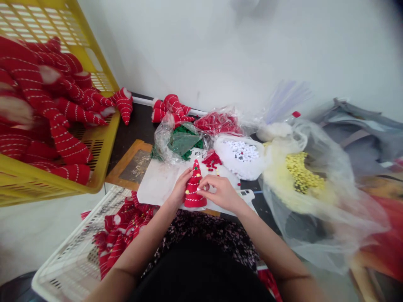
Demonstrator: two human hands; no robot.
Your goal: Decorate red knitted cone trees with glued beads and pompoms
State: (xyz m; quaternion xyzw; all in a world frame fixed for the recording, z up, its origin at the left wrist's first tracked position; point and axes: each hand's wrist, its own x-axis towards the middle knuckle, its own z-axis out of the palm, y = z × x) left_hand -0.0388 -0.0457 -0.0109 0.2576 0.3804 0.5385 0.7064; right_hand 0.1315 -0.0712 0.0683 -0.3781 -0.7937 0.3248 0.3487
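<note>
Near edge: a dark floral-print garment (201, 230) covers the person's lap. Near left, a white slatted plastic crate (63, 256) holds bunched red fabric with white stitched lines (122, 228).

Centre: a small red fabric cone (193, 195) with white stitched bands and tiny yellow and green dots stands upright on a white paper sheet (159, 184). The left hand (181, 188) has its fingers curled against the cone's left flank, steadying it. The right hand (220, 193) has its fingers bunched, tips at the right flank; whether they pinch a dot, cannot tell. Judged handling: light, soft, probably stuffed; the tip may bend, so the wide base or mid-body looks the better hold. The dots may dislodge if rubbed.

Mid-distance: small red pompoms (212, 159) lie just beyond the paper. Left of them is a brown-framed board (132, 163). A clear bag of green pieces (181, 142) sits behind the paper, a white bag of white beads (242, 151) to its right, and a clear bag of yellow beads (302, 172) further right.

Far left: a yellow slatted plastic crate (94, 63) is heaped with red-and-white striped fabric cones (40, 105). More striped pieces (170, 109) lie against the white wall (220, 50).
</note>
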